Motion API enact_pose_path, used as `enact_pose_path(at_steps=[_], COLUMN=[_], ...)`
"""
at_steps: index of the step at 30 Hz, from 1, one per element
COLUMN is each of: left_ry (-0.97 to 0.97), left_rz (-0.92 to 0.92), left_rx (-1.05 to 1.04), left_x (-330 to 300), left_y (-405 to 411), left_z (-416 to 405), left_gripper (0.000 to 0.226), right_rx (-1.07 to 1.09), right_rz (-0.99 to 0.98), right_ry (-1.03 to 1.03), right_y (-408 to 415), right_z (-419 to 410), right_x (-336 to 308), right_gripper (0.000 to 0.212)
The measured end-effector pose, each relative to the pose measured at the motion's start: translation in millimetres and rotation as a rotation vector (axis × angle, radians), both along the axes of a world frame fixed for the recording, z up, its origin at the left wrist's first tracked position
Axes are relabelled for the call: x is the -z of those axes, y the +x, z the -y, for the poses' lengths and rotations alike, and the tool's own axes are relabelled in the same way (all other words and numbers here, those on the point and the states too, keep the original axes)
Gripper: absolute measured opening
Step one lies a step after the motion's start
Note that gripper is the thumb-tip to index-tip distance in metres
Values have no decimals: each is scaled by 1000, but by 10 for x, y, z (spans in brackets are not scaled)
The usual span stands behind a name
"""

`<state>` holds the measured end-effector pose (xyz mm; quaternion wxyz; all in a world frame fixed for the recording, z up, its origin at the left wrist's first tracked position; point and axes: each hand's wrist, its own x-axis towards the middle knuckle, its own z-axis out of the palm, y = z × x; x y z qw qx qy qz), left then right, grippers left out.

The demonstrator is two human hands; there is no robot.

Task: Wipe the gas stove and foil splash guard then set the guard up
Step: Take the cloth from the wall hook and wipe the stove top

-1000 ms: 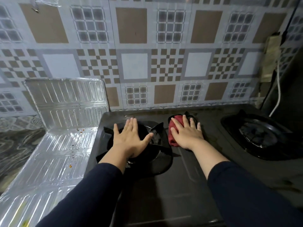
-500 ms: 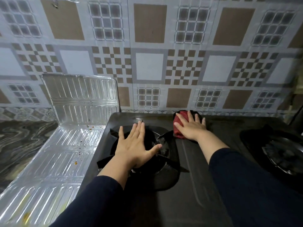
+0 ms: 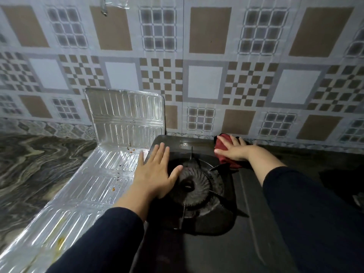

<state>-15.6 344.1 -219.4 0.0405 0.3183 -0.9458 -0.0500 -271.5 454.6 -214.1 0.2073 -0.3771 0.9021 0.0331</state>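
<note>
The black gas stove (image 3: 246,223) fills the lower middle, its left burner (image 3: 194,185) with pan supports in view. My left hand (image 3: 155,172) lies flat and open on the burner's left side, fingers spread. My right hand (image 3: 233,150) presses a red cloth (image 3: 223,149) onto the stove's back edge near the wall. The foil splash guard (image 3: 102,178) lies left of the stove, most panels flat on the counter with brown specks, one panel (image 3: 126,113) leaning upright against the wall.
A patterned tiled wall (image 3: 204,81) runs along the back. A dark marbled counter (image 3: 33,170) extends to the left of the guard. The stove's right burner is only a dark edge at the far right.
My right hand and the red cloth slid back toward the wall along the stove top. My left hand shifted left off the burner centre. The view turned left, losing the right burner.
</note>
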Motion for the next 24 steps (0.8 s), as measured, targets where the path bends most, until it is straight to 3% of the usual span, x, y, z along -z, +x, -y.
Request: enact_pose_path(at_steps=[6,11,18,24], left_ry=[0,4,8,43], left_rz=[-20,-54,-83,-75], left_rx=[-33,-47,-63,-58], left_x=[69,111,66,52], left_y=[-12,-34,-44,-40], left_z=[-30,-14,43,-2], left_gripper=[93,102,97,92], right_rx=[-201,-267,-377,-269], right_rz=[54,229,139,43], right_ry=[66,129,54,207], right_y=[367,307,867,575], right_z=[936,1352,1748,1296], right_x=[-62,-165,-115,-324], right_gripper=[80,91,63,82])
